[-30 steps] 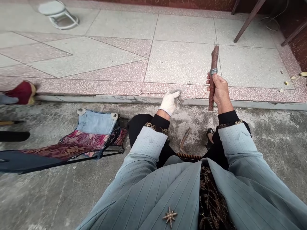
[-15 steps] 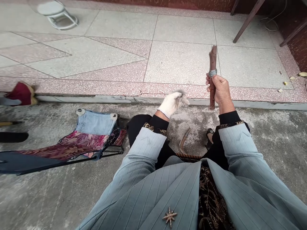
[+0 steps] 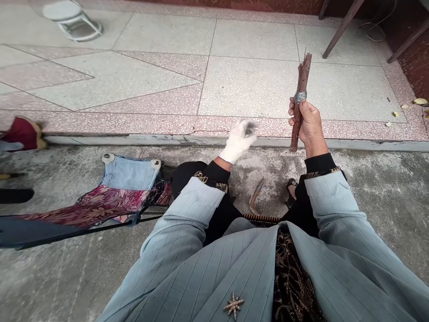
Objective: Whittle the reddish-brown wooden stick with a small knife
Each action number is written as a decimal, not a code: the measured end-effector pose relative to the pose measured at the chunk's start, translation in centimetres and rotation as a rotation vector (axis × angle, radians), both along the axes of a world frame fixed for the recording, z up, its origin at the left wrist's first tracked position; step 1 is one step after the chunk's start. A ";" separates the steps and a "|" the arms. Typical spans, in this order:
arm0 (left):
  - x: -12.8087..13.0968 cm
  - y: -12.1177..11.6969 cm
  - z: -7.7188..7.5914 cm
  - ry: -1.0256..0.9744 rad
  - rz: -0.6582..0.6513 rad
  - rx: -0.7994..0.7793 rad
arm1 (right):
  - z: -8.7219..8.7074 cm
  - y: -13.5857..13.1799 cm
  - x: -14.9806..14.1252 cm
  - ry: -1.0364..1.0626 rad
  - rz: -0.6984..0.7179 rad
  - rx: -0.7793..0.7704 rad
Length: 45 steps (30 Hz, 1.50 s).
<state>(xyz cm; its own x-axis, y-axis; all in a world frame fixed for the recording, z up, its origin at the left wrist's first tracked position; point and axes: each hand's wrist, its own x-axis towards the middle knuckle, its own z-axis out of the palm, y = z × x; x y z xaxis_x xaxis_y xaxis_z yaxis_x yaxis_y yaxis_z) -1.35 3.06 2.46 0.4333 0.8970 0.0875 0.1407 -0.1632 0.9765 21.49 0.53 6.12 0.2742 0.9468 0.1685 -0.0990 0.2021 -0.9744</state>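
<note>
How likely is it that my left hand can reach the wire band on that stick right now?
Likely yes. The gloved left hand is raised in the air near the right hand, and nothing seems to stand between them. The wire band sits on the bark-covered stick, just above the right hand's grip, so that hand doesn't cover it.

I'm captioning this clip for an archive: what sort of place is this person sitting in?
Probably an outdoor yard or patio beside a building. Rough concrete ground meets a raised pink-and-grey terrazzo floor, fallen yellow leaves lie on that floor, and a folding chair with patchwork fabric stands nearby.
</note>
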 end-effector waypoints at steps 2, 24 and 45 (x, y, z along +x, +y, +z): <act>0.1 0.7 0.4 0.024 0.012 0.150 | 0.1 -0.1 0.0 -0.004 0.012 -0.002; 3.5 3.0 -0.3 0.006 -0.523 0.021 | 0.7 -0.2 0.5 -0.016 0.033 -0.024; 2.1 2.9 -2.2 0.729 -0.328 0.863 | 0.1 0.4 1.1 0.047 -0.128 -0.083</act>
